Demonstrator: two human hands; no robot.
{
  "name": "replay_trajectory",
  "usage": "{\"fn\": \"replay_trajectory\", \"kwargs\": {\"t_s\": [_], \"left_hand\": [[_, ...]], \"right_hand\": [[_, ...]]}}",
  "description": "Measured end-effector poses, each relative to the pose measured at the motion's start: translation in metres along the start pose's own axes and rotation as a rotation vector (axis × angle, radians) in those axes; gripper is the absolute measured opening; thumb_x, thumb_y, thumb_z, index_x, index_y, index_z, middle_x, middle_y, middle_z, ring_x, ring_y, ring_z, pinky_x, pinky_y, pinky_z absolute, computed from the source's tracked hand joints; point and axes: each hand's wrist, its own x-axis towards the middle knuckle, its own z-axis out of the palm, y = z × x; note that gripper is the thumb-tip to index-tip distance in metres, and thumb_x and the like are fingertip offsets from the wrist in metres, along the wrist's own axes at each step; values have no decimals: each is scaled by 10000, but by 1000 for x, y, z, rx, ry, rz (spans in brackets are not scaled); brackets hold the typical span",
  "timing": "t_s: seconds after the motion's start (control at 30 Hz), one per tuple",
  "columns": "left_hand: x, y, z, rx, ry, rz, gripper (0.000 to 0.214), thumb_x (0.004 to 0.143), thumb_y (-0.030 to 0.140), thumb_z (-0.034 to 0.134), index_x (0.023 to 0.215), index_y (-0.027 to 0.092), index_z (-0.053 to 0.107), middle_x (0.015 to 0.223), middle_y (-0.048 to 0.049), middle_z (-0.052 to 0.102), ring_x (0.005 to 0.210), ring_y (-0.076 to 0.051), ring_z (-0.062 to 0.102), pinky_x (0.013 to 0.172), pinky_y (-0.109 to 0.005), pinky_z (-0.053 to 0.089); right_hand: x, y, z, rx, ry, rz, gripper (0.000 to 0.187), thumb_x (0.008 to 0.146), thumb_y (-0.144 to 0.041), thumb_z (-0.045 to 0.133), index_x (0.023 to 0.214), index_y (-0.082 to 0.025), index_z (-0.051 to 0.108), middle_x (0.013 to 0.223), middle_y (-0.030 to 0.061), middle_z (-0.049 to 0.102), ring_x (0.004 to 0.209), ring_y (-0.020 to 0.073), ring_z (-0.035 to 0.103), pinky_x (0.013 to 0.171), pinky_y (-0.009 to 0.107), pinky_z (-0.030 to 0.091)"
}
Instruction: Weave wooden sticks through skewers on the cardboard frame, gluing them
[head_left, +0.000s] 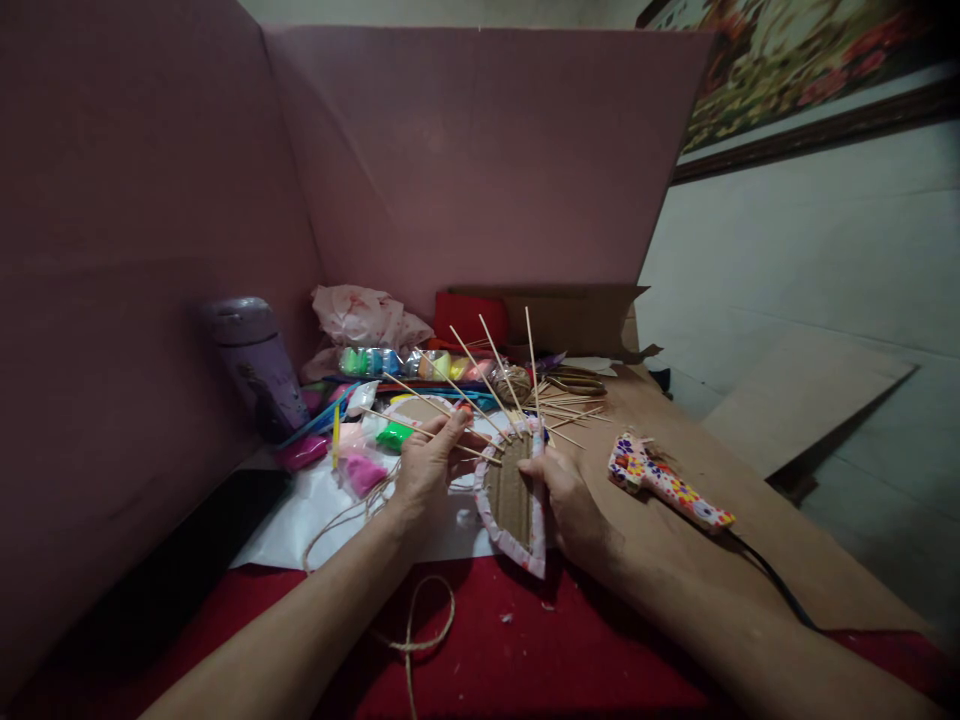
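Observation:
My right hand [570,500] is closed on the right edge of a half-leaf-shaped cardboard piece [517,500], its thumb on the bare brown face. Patterned whitish-pink fabric wraps the piece's rim. Several thin wooden sticks [491,350] fan out from its upper curved edge, up and to the left. At the lower left sticks, my left hand [431,470] is closed, thumb and fingers pinching around a stick; part of its grip is hidden. Behind that hand lies another fabric-edged cardboard piece [421,408], partly covered.
A flower-patterned glue gun [667,485] with a black cord lies right on a cardboard sheet [750,570]. Loose sticks [574,410] and twine ball [514,383] sit behind. Colourful clay packets [364,472] and a purple bottle [259,370] stand left. Twine [411,640] crosses the red cloth [480,660].

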Motion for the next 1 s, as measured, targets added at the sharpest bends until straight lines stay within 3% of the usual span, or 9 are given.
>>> {"fn": "replay_trajectory", "kwargs": {"t_s": [1.0], "left_hand": [[1, -1, 0, -15, -2, -4, 327, 625, 437, 708, 761, 154, 616, 589, -26, 666, 480, -104, 599, 449, -178, 422]], "right_hand": [[1, 0, 1, -3, 26, -1, 188, 675, -247, 532, 813, -153, 618, 700, 35, 665, 632, 199, 605, 616, 311, 475]]}}
